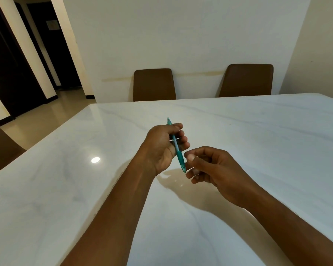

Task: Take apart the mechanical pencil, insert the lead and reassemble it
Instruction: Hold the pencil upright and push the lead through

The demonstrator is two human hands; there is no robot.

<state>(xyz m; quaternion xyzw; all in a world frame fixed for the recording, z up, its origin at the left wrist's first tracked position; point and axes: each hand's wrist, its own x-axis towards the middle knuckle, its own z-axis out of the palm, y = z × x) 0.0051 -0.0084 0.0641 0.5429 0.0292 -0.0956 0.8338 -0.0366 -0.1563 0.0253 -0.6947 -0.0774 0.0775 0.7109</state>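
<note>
A pale wall (181, 35) is seen behind two brown chairs (154, 84) at the far edge of a white marble table (258, 141). Above the table, a teal pencil (176, 145) is gripped by the curled fingers of the left hand (161, 148), tip pointed toward the camera. The right hand (210, 166) is held just beside the tip, thumb and forefinger slightly parted around it.

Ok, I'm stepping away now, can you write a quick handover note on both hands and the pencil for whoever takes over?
Left hand: closed around the teal plastic mechanical pencil, held above the white marble table, tip toward the person.
Right hand: thumb and fingertips pinched at the pencil's tip end; whether they hold anything is too small to tell.
Done: unclear; the pencil looks assembled, with no loose parts or lead seen.
Left: cannot be settled from this view; check whether the lead is in.
</note>
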